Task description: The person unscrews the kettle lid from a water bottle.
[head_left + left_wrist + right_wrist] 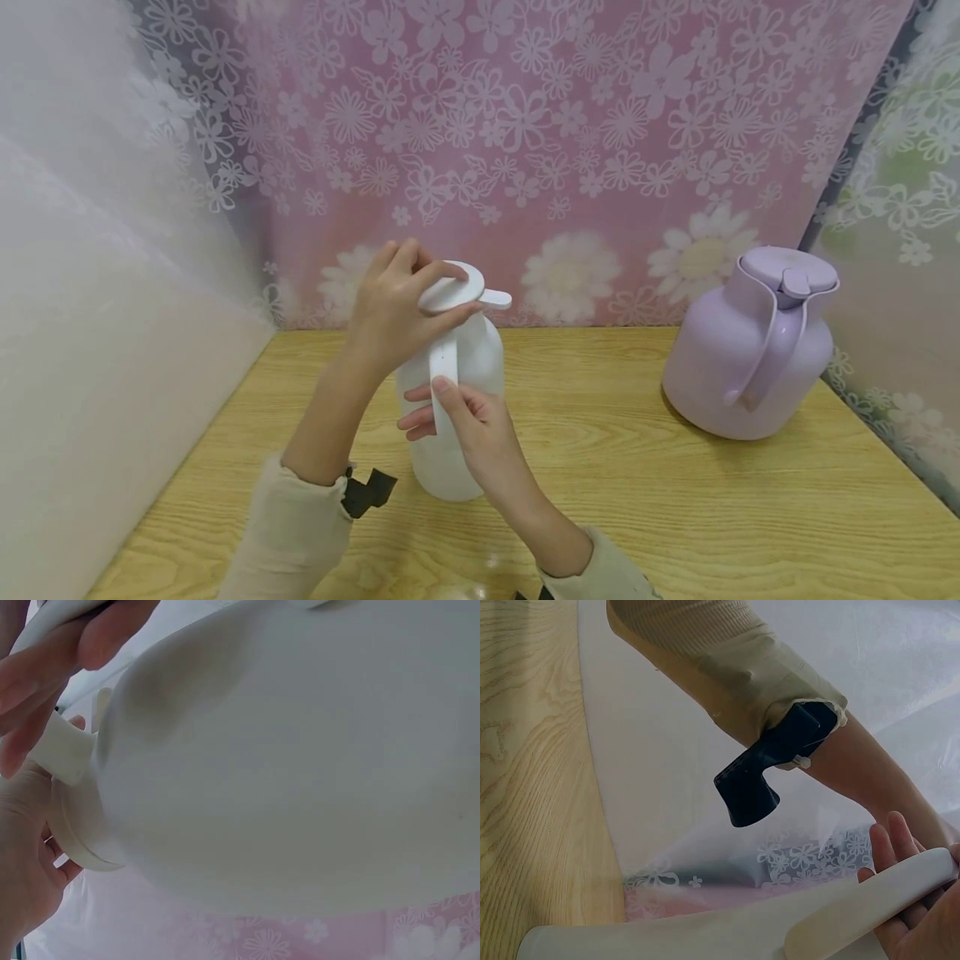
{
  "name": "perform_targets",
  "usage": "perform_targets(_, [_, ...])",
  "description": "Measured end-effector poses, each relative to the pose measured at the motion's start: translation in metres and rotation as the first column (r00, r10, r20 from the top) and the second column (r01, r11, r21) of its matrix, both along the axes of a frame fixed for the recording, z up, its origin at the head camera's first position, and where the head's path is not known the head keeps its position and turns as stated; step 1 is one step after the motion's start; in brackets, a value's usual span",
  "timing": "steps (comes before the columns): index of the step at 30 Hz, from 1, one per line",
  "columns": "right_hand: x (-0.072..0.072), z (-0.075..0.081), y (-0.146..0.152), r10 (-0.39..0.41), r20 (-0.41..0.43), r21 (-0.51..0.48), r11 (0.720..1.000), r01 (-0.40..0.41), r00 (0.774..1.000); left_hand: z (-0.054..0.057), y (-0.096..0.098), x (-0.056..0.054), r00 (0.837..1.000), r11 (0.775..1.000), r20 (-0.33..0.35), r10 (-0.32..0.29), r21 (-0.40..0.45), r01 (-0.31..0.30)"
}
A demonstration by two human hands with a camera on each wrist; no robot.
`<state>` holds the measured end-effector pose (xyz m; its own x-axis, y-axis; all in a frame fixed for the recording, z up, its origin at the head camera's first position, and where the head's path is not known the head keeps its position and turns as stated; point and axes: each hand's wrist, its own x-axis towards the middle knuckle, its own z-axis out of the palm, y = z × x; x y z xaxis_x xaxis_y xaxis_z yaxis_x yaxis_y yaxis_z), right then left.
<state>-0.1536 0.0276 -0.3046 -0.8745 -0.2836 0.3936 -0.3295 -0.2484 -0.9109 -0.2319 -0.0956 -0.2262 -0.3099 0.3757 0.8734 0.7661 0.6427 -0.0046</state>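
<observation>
A flowered pink curtain point(570, 125) hangs across the back, with pale sheeting point(90, 350) closing off the left side and more flowered sheeting point(915, 167) on the right. Below them runs the wooden counter point(675, 517), its grain light and yellowish.

On the counter's right part, near the back corner, stands a lilac jug point(720, 350) with its lid on and its handle turned toward the person; it is well apart from both hands.

Left of the middle stands a white jug point(480, 358), upright on the counter. Its flat round lid point(459, 287) sits tilted at the top, with a small tab sticking out to the right. The white handle point(442, 375) runs down the side that faces the person.

The left hand point(393, 312) reaches over from the left and grips the lid, fingers curled over its top and thumb under its edge. The right hand point(472, 425) holds the handle lower down, thumb pressed on its front and fingers wrapped behind it; the right wrist view shows those fingers point(900, 847) lying along the handle.

Both forearms wear cream sleeves point(292, 533), and a small black clip point(367, 492) hangs at the left wrist.
</observation>
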Motion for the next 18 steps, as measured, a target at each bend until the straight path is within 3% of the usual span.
perform_targets(7, [0.000, 0.000, 0.001, 0.005, 0.004, 0.000, 1.000, -0.005, 1.000, -0.003, 0.000, -0.004, 1.000, 1.000, -0.013, 0.010, 0.009, -0.010])
perform_targets(12, [0.000, -0.001, 0.000, 0.011, 0.004, -0.013, 1.000, -0.011, 1.000, -0.011, -0.005, -0.005, 0.995, 0.994, 0.092, -0.037, 0.109, 0.027])
perform_targets(16, [-0.001, -0.002, 0.000, 0.005, -0.016, -0.011, 1.000, -0.005, 1.000, -0.020, -0.010, -0.003, 0.971, 0.968, 0.215, -0.106, 0.244, 0.051])
perform_targets(18, [-0.001, -0.002, 0.001, 0.000, -0.016, -0.005, 1.000, -0.001, 1.000, -0.024, -0.011, -0.002, 0.945, 0.951, 0.290, -0.150, 0.304, 0.057])
